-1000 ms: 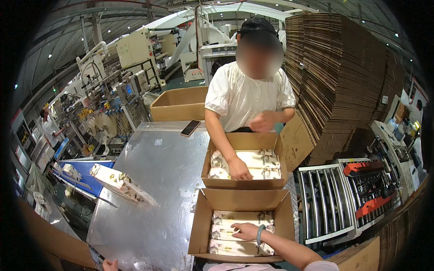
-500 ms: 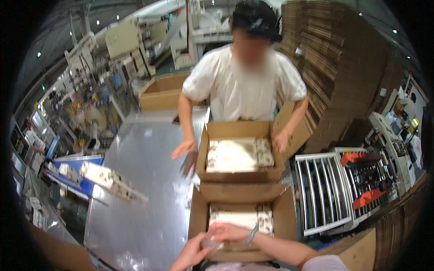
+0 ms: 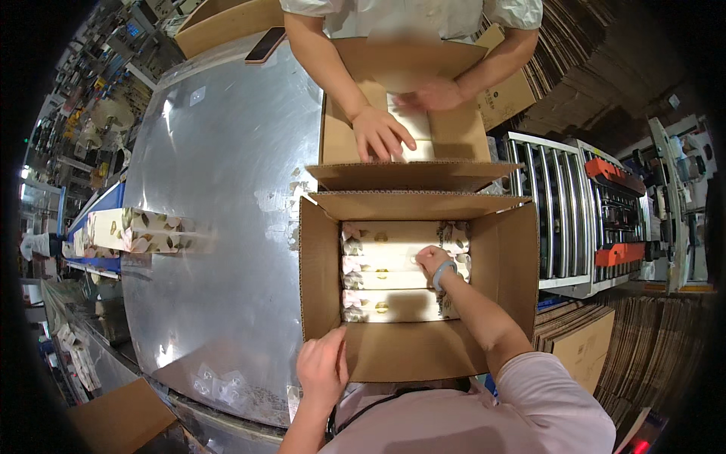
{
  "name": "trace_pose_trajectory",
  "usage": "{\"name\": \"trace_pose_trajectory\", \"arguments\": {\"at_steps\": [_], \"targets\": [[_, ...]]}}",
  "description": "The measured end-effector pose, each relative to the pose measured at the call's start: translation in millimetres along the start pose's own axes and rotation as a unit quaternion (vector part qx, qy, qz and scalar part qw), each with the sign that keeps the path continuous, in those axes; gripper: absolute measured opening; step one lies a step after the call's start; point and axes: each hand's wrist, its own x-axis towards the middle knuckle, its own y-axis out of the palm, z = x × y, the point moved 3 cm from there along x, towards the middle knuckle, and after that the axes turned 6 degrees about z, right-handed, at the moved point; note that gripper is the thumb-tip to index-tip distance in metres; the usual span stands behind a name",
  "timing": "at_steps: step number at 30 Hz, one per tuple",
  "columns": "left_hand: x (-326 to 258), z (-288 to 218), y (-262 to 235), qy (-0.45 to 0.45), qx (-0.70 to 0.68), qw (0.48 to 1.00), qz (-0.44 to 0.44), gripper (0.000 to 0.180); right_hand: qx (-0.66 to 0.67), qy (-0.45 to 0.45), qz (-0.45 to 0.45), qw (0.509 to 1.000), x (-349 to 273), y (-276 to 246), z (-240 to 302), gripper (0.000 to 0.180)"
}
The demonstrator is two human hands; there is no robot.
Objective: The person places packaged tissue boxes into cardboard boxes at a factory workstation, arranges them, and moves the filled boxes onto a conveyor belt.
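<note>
An open cardboard box (image 3: 325, 280) stands on the metal table right in front of me. Inside lie several white cartons with floral ends (image 3: 378, 236), stacked in rows. My right hand (image 3: 431, 259), with a pale blue wristband, reaches into the box and rests on the middle carton. My left hand (image 3: 323, 368) grips the near flap of the box at its left corner. Across the table a co-worker's two hands (image 3: 382, 130) press down the flaps of a second cardboard box (image 3: 336, 140).
A shiny metal table (image 3: 219, 189) spreads to the left. Floral cartons (image 3: 132, 230) lie at its left edge. A phone (image 3: 265, 45) lies at the far end. A metal roller rack (image 3: 563, 212) stands right, flat cardboard stacks (image 3: 658, 363) beyond it.
The view has tilted down and closer to the boxes. The co-worker is now folding flaps shut over the far box. My left hand has moved onto the near flap.
</note>
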Motion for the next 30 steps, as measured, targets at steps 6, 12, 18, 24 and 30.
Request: {"name": "trace_pose_trajectory", "arguments": {"at_steps": [6, 12, 18, 24, 30], "targets": [[1.0, -3.4, -9.7, -0.006, 0.002, 1.0, 0.0, 0.026, -0.331, -0.12, -0.024, 0.936, -4.1, -7.9, 43.1, 0.018], [-4.2, 5.4, 15.8, 0.009, -0.024, 0.999, 0.026, 0.028, -0.644, 0.0, 0.015, 0.765, -17.0, -13.9, 51.4, 0.043], [23.6, -51.0, -4.4, -0.07, -0.2, 0.977, 0.017, 0.015, -0.073, -0.214, 0.514, 0.828, -182.0, 13.6, 173.7, 0.052], [36.9, -34.2, 10.9, -0.07, -0.23, 0.967, 0.082, 0.029, -0.057, -0.325, 0.398, 0.856, -209.0, 6.6, 172.6, 0.024], [91.8, 11.0, -90.0, -0.091, 0.006, 0.98, -0.176, 0.041, -0.372, -0.396, 0.155, 0.825, -219.8, -43.5, 147.8, 0.02]]}}
